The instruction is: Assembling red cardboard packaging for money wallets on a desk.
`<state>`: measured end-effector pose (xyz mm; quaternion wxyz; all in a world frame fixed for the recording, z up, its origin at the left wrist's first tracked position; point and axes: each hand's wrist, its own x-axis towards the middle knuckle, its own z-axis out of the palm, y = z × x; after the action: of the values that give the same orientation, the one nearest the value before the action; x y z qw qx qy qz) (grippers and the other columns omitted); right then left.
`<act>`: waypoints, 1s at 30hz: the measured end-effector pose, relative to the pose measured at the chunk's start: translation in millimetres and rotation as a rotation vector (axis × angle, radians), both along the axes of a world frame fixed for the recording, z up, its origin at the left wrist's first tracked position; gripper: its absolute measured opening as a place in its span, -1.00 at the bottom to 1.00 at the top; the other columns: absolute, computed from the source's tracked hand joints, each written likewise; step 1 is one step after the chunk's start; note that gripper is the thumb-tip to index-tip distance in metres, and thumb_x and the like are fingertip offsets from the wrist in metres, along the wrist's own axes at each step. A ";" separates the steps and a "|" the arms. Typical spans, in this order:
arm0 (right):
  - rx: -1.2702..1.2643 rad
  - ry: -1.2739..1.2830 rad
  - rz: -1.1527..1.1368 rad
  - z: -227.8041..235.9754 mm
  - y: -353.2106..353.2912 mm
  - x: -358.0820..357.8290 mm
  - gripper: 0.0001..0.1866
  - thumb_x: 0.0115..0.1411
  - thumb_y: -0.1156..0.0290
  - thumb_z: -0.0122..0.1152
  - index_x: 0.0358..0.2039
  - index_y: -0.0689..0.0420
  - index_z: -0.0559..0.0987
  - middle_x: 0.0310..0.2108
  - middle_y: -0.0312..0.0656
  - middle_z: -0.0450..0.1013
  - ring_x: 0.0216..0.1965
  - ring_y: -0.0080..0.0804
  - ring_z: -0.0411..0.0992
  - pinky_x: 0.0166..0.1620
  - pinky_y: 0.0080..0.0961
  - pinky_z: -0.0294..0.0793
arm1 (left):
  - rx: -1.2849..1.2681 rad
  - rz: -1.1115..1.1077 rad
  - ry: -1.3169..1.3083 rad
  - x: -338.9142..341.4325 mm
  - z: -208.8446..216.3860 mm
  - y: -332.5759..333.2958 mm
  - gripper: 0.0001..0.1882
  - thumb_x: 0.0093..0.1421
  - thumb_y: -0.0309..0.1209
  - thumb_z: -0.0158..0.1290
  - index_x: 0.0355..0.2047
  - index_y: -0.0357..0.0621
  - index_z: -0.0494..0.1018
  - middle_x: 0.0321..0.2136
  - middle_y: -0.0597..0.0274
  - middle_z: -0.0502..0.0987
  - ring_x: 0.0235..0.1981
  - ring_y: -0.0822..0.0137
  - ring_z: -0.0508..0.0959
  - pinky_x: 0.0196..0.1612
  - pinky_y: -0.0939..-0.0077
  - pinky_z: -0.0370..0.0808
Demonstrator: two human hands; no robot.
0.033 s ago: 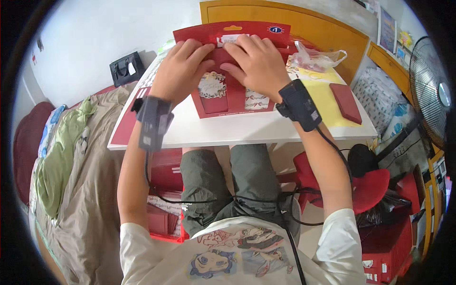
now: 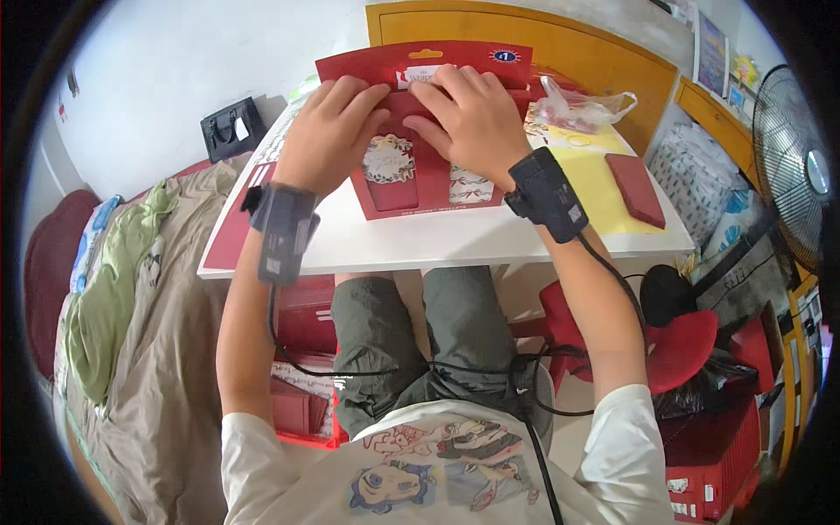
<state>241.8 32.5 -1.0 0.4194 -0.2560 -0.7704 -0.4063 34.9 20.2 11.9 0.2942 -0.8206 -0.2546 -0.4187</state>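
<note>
A red cardboard pack [image 2: 428, 188] leans upright on the white table [image 2: 411, 249], with a hang hole in its tall back panel. Its front shows a round floral badge [image 2: 389, 159] on the left and a white panel with a bow pattern [image 2: 471, 185] on the right. My left hand [image 2: 337, 127] grips the pack's upper left, fingers bent over the front panel's top edge. Close beside it, my right hand [image 2: 472, 118] curls over the same edge on the right, its thumb stretched toward the left hand. My fingertips are partly hidden behind that edge.
A flat dark red wallet [image 2: 635, 190] lies on a yellow sheet [image 2: 588, 188] at the table's right. Behind it sits a clear plastic bag [image 2: 573, 107]. A red sheet [image 2: 241, 229] covers the left edge. A fan [image 2: 792, 171] stands far right; red boxes [image 2: 713, 455] are below.
</note>
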 end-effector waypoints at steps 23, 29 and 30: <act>0.095 0.000 -0.090 6.4 13.5 31.2 -0.85 0.12 0.28 0.13 -0.36 0.06 0.47 -0.35 -0.25 0.37 -0.31 -0.29 0.32 -0.16 -0.29 0.23 | -0.294 -0.147 -0.444 -25.5 -29.0 14.3 -0.81 0.25 -0.52 -0.07 -0.14 -0.27 0.40 -0.26 0.05 0.48 -0.24 0.17 0.49 -0.19 0.41 0.43; 0.001 0.027 0.172 4.7 4.5 0.4 -0.85 0.11 0.35 0.13 -0.32 0.09 0.49 -0.39 -0.26 0.37 -0.31 -0.27 0.36 -0.22 -0.30 0.35 | -0.577 -0.333 -0.618 -22.5 -24.0 6.2 -0.81 0.27 -0.48 -0.04 -0.14 -0.30 0.37 -0.34 0.17 0.50 -0.31 0.45 0.45 -0.20 0.57 0.41; -0.001 0.025 0.173 3.8 3.8 -9.0 -0.85 0.11 0.35 0.13 -0.32 0.09 0.49 -0.39 -0.26 0.37 -0.31 -0.27 0.36 -0.22 -0.30 0.35 | -0.627 -0.386 -0.642 -21.1 -24.1 4.0 -0.81 0.26 -0.47 -0.03 -0.14 -0.30 0.37 -0.35 0.23 0.49 -0.31 0.50 0.43 -0.20 0.60 0.41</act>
<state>232.8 36.3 2.8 0.4623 -0.1940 -0.7845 -0.3650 13.7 24.2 -12.2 -0.1436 -0.7313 -0.2894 -0.6006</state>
